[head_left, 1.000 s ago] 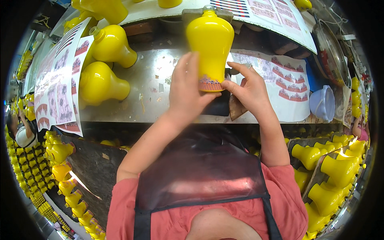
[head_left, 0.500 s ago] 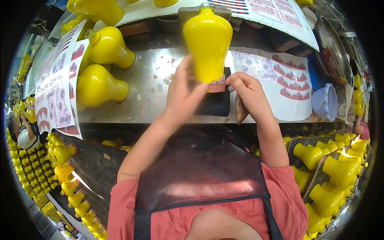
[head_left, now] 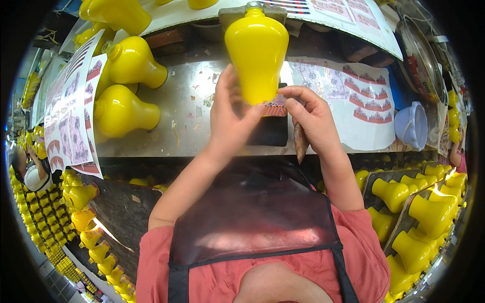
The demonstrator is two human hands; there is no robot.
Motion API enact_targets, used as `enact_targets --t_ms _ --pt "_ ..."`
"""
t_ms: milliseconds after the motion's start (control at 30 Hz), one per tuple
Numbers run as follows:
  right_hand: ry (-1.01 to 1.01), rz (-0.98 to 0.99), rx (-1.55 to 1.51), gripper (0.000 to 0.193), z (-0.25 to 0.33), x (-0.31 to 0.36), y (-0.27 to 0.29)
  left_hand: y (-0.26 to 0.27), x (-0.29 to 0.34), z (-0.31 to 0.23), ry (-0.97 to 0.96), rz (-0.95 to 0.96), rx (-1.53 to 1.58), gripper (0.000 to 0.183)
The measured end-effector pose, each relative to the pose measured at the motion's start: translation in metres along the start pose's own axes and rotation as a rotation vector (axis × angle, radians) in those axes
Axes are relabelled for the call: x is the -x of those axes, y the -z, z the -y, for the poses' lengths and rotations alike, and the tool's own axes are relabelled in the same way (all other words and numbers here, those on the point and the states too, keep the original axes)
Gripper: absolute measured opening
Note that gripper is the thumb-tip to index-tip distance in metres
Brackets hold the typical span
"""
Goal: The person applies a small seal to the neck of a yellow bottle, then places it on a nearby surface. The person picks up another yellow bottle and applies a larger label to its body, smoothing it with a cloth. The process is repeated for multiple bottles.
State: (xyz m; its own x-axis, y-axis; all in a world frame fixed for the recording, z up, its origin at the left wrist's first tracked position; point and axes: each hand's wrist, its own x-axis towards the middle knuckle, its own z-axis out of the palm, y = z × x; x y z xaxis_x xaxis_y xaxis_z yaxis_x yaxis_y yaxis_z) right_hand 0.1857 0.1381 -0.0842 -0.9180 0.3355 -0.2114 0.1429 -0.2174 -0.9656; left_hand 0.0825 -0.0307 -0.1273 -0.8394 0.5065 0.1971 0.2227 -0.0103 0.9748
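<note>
A glossy yellow vase (head_left: 256,53) lies with its clear-rimmed neck away from me and its narrow base towards me. Around the base end is a patterned decal strip (head_left: 275,108) in red, blue and purple, its right part standing out past the vase. My left hand (head_left: 226,117) grips the base from the left, thumb on the decal and fingers partly hidden behind the vase. At the decal's right edge, my right hand (head_left: 314,118) touches it with index finger and thumb. A brown wedge-shaped tool (head_left: 300,144) is tucked in that hand, pointing down.
Printed decal sheets (head_left: 366,101) lie on the metal table's right; another sheet (head_left: 68,116) hangs at the left beside yellow vases (head_left: 129,111). A grey support (head_left: 230,16) holds the vase's neck. A pale bucket (head_left: 411,126) stands right. Racked yellow vases (head_left: 427,214) fill both lower sides.
My right index finger has stretched out onto the decal's upper edge, and the tool now hangs more upright. More of the decal shows. The vase appears slightly further left.
</note>
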Motion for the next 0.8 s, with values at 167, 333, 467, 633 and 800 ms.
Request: enact_targets --t_ms 167,333,467,633,800 --pt "-0.063 0.073 0.04 0.013 -0.002 0.0 0.001 0.001 0.0 0.008 -0.061 0.014 -0.121 0.083" --pt "-0.142 0.011 0.097 0.012 -0.008 -0.003 0.008 0.001 0.0 0.008 -0.089 0.009 -0.115 0.081" --pt "-0.095 -0.028 0.127 0.013 -0.017 -0.003 0.009 0.0 0.001 0.008 -0.081 0.008 -0.107 0.082" --pt "-0.007 -0.058 0.206 0.016 -0.029 -0.006 0.007 0.002 0.001 0.008 -0.076 0.063 -0.135 0.081" --pt "0.083 -0.288 0.543 0.023 -0.02 -0.004 0.011 0.006 -0.002 -0.001 -0.09 0.035 -0.202 0.087"
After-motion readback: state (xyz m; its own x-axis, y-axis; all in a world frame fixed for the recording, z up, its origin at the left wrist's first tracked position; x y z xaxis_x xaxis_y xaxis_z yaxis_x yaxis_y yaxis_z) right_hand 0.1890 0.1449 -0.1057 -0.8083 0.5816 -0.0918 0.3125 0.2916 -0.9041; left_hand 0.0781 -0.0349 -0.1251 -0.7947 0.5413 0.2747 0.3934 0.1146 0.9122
